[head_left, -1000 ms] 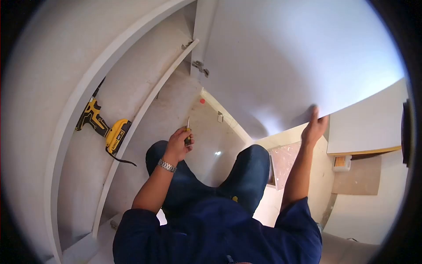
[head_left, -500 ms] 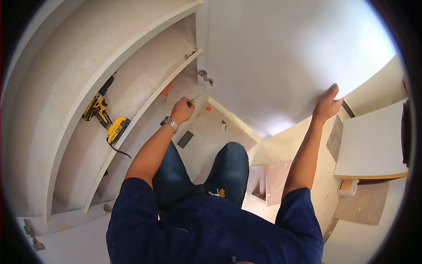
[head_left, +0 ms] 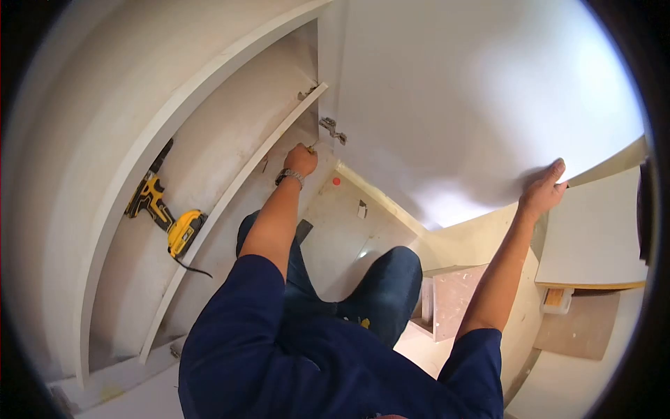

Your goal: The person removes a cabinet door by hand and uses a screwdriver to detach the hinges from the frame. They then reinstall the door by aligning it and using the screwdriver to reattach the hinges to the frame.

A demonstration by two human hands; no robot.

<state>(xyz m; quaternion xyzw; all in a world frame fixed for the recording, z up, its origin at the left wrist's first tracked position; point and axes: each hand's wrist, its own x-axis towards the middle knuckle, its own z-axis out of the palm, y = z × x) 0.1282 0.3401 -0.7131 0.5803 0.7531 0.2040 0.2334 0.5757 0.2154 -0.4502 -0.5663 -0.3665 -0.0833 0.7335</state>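
Note:
My left hand is closed around a small screwdriver, most of it hidden by the fingers, its tip toward the cabinet side. A metal hinge on the white cabinet door sits just beyond that hand. Over at the door's far lower edge, my right hand grips the panel with the thumb on its face and the other fingers largely out of sight behind it.
A yellow and black cordless drill lies in the cabinet behind a shelf edge. On the floor are a dark block and a red disc. A wooden box stands beside my knee; white boards are at right.
My left hand has moved up closer to the hinge with the screwdriver. My right hand stays on the door edge. The view has shifted and my body leans over more.

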